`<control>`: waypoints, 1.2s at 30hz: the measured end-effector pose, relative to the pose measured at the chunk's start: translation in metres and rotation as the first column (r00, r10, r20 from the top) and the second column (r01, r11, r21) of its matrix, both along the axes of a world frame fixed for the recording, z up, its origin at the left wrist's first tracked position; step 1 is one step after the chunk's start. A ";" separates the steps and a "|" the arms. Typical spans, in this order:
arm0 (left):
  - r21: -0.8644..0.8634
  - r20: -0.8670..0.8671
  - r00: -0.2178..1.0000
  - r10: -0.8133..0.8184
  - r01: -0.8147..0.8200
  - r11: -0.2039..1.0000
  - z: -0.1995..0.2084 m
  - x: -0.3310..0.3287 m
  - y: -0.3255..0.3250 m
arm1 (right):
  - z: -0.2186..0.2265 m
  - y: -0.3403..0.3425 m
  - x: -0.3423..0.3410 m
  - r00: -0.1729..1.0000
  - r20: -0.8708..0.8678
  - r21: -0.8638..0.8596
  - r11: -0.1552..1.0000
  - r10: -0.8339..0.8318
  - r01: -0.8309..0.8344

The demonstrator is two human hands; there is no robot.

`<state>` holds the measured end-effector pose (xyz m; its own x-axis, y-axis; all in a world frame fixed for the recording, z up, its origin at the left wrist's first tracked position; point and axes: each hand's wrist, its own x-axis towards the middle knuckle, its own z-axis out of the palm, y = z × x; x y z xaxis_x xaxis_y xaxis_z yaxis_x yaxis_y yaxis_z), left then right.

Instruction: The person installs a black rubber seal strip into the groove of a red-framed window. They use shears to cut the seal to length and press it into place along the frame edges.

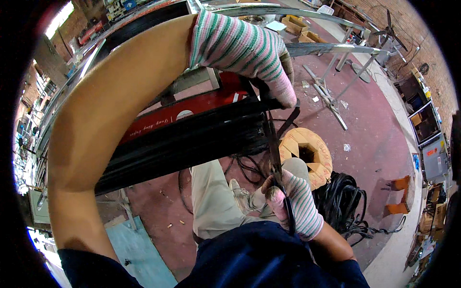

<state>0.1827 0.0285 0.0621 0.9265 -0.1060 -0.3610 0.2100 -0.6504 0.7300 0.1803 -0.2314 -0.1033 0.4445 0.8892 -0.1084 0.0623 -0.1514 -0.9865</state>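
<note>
My left hand [254,53], in a pink, green and white striped knit glove, reaches over a stack of long black profiles [192,144]. Its fingers curl down and close on a flat black strip [291,117] at the stack's right end. My right hand [297,201], gloved alike, grips a pair of scissors [274,156] by their dark handles. The blades point up, close to the strip and the profile ends; whether they touch it I cannot tell. Part of the strip is hidden behind my left fingers.
Below the profile ends stands a cardboard-sided reel [321,161], with a coiled heap of black strip [341,201] beside it. A red panel [177,113] lies behind the profiles. Metal frame rails [331,49] cross the back; loose metal bars [329,98] lie on the red floor.
</note>
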 end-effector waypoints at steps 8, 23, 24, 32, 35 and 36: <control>-0.153 -0.174 0.974 -0.143 0.117 0.981 0.025 0.009 0.012 | 0.013 0.006 -0.002 0.979 0.190 -0.018 0.997 -0.075 0.080; -0.142 -0.199 0.978 -0.055 0.027 0.989 -0.002 0.010 0.015 | 0.026 0.006 -0.004 0.988 0.151 -0.071 0.997 0.004 0.007; -0.109 -0.187 0.982 -0.033 0.013 0.994 -0.001 0.009 0.012 | 0.029 0.007 -0.005 0.999 0.044 -0.075 0.997 -0.026 0.029; 0.034 -0.148 0.987 -0.060 0.066 0.997 0.016 0.001 -0.006 | 0.019 0.006 0.000 0.988 0.154 -0.006 1.000 -0.030 0.031; -0.117 -0.128 0.979 -0.160 0.145 0.982 0.022 -0.006 0.009 | 0.026 0.011 -0.004 0.996 0.067 -0.003 0.998 -0.063 0.063; -0.125 -0.151 0.974 -0.167 0.149 0.981 0.023 -0.005 0.010 | 0.026 0.012 -0.006 0.996 0.031 -0.031 0.996 -0.080 0.081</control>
<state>0.1780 0.0380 0.0854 0.8259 -0.2943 -0.4810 0.2315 -0.6009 0.7651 0.1744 -0.2197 -0.0772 0.5184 0.8465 -0.1216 0.0781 -0.1885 -0.9790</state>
